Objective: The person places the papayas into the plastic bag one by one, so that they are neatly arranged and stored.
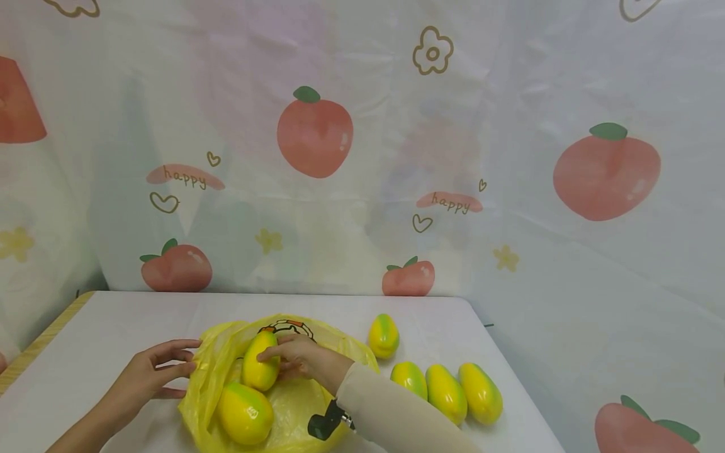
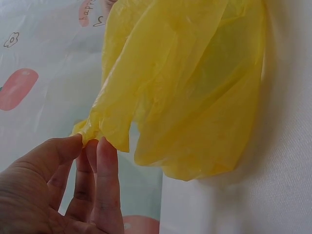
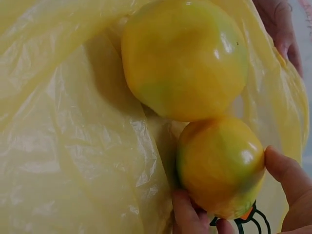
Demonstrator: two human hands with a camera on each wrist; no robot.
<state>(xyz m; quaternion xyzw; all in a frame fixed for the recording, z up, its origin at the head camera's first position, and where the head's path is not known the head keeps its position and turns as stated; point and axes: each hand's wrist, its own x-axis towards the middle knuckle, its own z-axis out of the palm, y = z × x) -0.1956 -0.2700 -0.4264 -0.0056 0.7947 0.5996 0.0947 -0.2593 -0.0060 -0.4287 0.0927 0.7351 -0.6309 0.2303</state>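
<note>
A yellow plastic bag (image 1: 308, 409) lies spread with its mouth wide on the table. At its left side my left hand (image 1: 150, 371) pinches the bag's edge between thumb and fingers, as the left wrist view shows. My right hand (image 1: 303, 355) is inside the mouth and grips a glossy yellow-green papaya (image 3: 222, 168) between thumb and fingers. Touching that one in the right wrist view is a larger-looking papaya (image 3: 185, 58), which lies in the bag nearer the person. The underside of the gripped papaya is hidden, so I cannot tell whether it rests on the bag.
Right of the bag, a row of papayas (image 1: 480, 393) lies on the white table (image 1: 504, 434), partly behind the right sleeve (image 1: 396, 409). Another papaya (image 1: 384, 336) sits farther back. A fruit-printed cloth (image 1: 362, 239) hangs behind the table's far edge.
</note>
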